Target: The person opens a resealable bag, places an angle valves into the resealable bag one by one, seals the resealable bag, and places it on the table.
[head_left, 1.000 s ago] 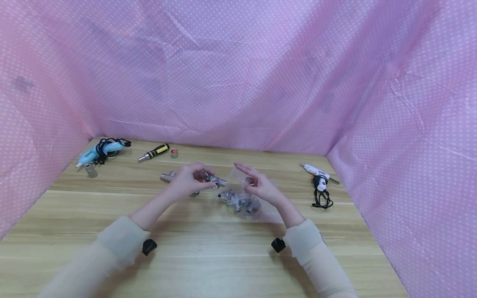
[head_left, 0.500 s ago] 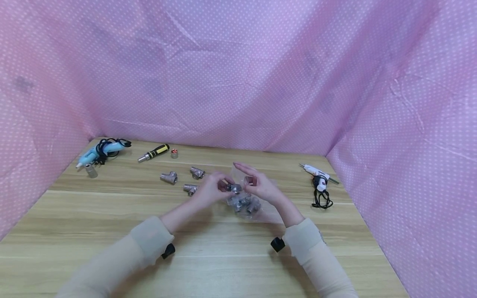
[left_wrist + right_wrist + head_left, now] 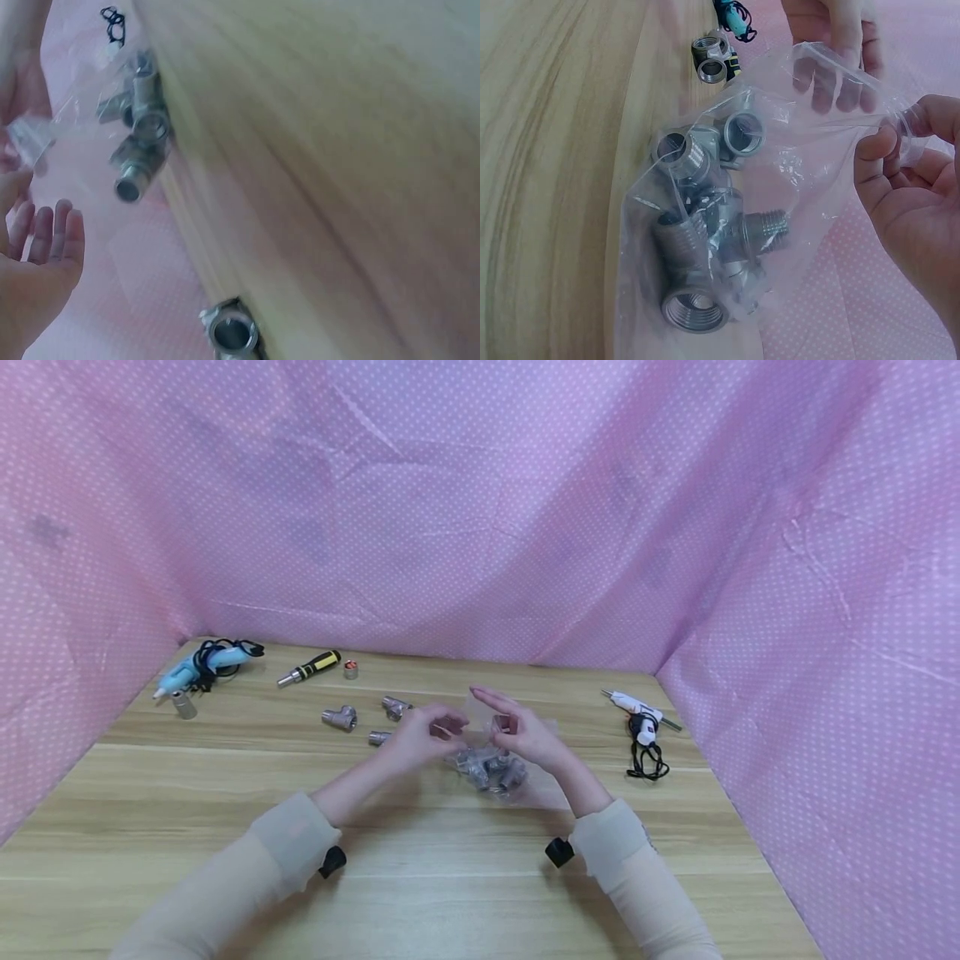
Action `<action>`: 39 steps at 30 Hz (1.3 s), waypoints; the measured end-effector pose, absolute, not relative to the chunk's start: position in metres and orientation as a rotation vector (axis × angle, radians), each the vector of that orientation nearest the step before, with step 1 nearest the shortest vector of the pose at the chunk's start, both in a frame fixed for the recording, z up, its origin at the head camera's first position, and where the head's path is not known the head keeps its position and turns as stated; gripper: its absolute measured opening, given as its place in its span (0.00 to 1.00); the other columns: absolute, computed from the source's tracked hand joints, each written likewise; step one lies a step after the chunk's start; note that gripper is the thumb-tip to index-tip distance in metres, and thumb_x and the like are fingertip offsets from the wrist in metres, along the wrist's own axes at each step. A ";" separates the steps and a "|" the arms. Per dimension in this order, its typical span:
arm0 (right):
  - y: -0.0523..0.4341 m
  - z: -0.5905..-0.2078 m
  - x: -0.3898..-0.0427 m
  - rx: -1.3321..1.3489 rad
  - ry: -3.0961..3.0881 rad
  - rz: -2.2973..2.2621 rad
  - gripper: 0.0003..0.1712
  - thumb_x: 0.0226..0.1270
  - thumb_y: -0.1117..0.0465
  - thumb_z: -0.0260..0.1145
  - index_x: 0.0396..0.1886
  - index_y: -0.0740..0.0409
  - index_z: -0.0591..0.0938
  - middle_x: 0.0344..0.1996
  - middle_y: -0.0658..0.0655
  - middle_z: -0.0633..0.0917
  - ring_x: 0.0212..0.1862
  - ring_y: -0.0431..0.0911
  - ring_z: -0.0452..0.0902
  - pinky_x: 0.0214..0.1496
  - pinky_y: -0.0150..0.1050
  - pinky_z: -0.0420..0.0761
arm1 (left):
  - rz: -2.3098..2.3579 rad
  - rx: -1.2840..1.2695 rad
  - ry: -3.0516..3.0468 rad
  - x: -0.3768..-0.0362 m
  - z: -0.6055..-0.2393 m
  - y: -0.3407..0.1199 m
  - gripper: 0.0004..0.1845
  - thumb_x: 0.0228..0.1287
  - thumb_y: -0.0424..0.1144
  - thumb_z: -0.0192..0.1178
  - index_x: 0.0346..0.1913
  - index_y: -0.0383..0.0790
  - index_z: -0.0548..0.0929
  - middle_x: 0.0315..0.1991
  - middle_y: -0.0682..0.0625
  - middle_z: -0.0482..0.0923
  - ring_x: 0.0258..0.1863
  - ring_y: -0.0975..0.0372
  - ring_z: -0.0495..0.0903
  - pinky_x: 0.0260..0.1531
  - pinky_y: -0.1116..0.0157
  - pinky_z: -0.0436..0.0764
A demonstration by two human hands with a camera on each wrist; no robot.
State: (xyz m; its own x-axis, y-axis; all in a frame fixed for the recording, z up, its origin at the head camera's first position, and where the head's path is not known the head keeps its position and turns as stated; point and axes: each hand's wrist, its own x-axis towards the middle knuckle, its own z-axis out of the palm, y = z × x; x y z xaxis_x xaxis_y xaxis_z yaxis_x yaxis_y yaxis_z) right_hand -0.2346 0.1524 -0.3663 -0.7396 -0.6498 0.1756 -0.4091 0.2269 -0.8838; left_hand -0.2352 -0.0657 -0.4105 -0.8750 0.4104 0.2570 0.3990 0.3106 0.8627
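A clear plastic bag (image 3: 543, 787) lies on the table in the head view, with several metal threaded tee pipe fittings (image 3: 694, 307) inside it. My right hand (image 3: 528, 742) pinches the bag's edge between thumb and fingers and holds its mouth raised, as the right wrist view shows. Beside the mouth, on the left, my left hand (image 3: 423, 739) has loosely bent fingers and holds nothing; the left wrist view shows its palm (image 3: 34, 296) bare. Left of that hand are a tee fitting (image 3: 341, 718), another fitting (image 3: 395, 707) and a third (image 3: 378, 738), partly hidden by it.
At the back left lie a blue glue gun (image 3: 180, 677) with a black cord, a metal cylinder (image 3: 183, 705), a black-and-yellow screwdriver (image 3: 311, 667) and a small round metal piece (image 3: 350, 670). A white corded soldering tool (image 3: 636, 704) is on the right. Pink dotted cloth (image 3: 480, 527) surrounds the wooden table.
My left hand carried a tee fitting rightward to the bag's mouth, let it go among the others there, and drew back slightly left. My right hand has stayed in place on the bag.
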 end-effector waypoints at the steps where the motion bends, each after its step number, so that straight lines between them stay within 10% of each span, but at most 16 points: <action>1: 0.152 -0.366 -0.235 -1.006 2.271 -1.521 0.39 0.58 0.79 0.56 0.71 0.66 0.58 0.73 0.64 0.54 0.23 0.35 0.65 0.23 0.37 0.74 | 1.657 0.784 2.544 -0.235 -0.409 -0.068 0.21 0.49 0.33 0.71 0.49 0.35 0.80 0.44 0.39 0.82 0.42 0.52 0.82 0.46 0.59 0.82; 9: 0.154 -0.368 -0.235 -1.013 2.250 -1.532 0.39 0.58 0.79 0.55 0.71 0.67 0.57 0.73 0.66 0.53 0.24 0.36 0.65 0.23 0.31 0.72 | 1.510 0.858 2.690 -0.236 -0.395 -0.096 0.28 0.46 0.47 0.73 0.51 0.38 0.80 0.48 0.45 0.81 0.46 0.56 0.79 0.47 0.56 0.81; 25: 0.152 -0.365 -0.234 -0.955 2.276 -1.507 0.39 0.60 0.77 0.56 0.72 0.63 0.58 0.73 0.61 0.54 0.24 0.35 0.64 0.24 0.28 0.72 | 1.232 0.806 2.766 -0.248 -0.420 -0.171 0.30 0.48 0.38 0.73 0.57 0.39 0.76 0.56 0.44 0.76 0.54 0.49 0.73 0.55 0.43 0.71; 39: 0.154 -0.366 -0.234 -0.961 2.274 -1.510 0.38 0.61 0.76 0.57 0.71 0.62 0.58 0.73 0.62 0.55 0.24 0.35 0.65 0.25 0.25 0.71 | 1.093 0.938 2.692 -0.264 -0.446 -0.188 0.26 0.48 0.33 0.71 0.54 0.31 0.77 0.50 0.39 0.80 0.46 0.51 0.79 0.52 0.50 0.77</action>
